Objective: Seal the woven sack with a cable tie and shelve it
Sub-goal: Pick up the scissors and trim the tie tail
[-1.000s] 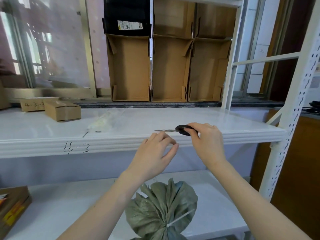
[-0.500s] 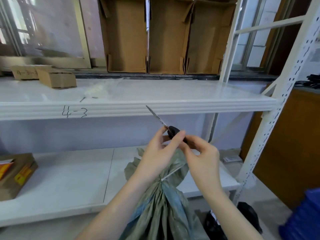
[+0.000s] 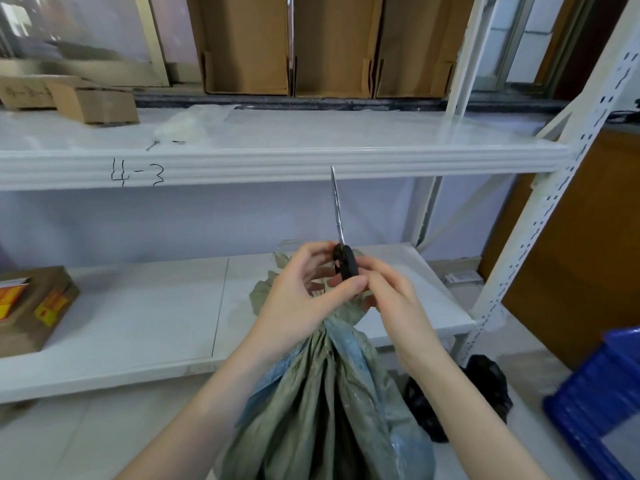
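A grey-green woven sack (image 3: 322,403) stands on the floor before the white shelving, its neck bunched together just under my hands. Black-handled scissors (image 3: 344,263) point blade-up above the neck. My right hand (image 3: 391,303) is shut on the scissors' handle. My left hand (image 3: 298,299) is beside it, fingers curled against the handle and the sack's gathered top. The cable tie is hidden behind my hands.
The upper shelf (image 3: 277,157), marked "4-3", carries small cardboard boxes (image 3: 93,102) and a clear plastic bag (image 3: 187,124). A brown box (image 3: 31,310) lies on the lower shelf (image 3: 145,327). A black bag (image 3: 485,386) and a blue crate (image 3: 599,393) sit on the floor at right.
My right hand took the scissors off the upper shelf and brought them down to the sack's neck. The blades turned from pointing left to pointing up. The view dropped lower.
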A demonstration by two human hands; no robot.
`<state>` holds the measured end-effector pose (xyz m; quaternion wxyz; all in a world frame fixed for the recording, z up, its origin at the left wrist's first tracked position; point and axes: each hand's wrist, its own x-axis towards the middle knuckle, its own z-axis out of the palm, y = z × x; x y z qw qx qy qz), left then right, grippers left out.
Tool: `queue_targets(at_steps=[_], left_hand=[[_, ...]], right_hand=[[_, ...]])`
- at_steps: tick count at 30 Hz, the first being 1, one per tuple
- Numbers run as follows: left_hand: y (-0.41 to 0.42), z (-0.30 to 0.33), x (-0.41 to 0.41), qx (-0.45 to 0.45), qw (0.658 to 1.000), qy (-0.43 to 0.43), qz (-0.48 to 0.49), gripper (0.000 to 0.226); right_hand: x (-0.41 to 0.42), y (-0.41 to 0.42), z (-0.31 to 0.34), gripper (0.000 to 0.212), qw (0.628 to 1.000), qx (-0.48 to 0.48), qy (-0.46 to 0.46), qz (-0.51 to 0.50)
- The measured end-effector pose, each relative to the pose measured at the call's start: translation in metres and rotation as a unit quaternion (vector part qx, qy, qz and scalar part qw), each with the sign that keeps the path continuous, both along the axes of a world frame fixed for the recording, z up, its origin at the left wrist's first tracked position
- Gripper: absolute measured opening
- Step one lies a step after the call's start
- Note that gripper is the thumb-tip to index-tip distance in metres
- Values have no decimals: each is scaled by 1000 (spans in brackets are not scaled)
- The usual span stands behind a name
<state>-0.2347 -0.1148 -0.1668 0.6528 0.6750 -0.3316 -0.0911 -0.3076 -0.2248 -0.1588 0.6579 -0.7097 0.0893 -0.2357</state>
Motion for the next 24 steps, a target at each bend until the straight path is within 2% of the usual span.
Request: queue_targets(at_steps=[4,7,9,12,15,21,24], left_hand=[[4,-6,2,7,1000,-7,-29,49],[6,-10,4,24,999,-25,-36,51],[6,-15,7,45,997,-47,-46,52],[4,-22,9,56,995,-49,-68,46],[-1,-33,15,55,997,-36,-35,41],[-15,-60,24,195,969,-153,3,59],[-25,-67,26,229,952,-202,33,51]], right_hand=[[3,-1,-5,18,999,-24,11,47],[3,-4,-8,14,998,-10,17,61],[3,-7,-10,11,998,-4,24,52],[3,-12,-18,3,998,-46,42,31],[3,-20,-26,7,995,-72,63,-9],[0,-33,-42,13,995,-54,70,-50],[4,-34,-53,19,992,-64,104,-45]])
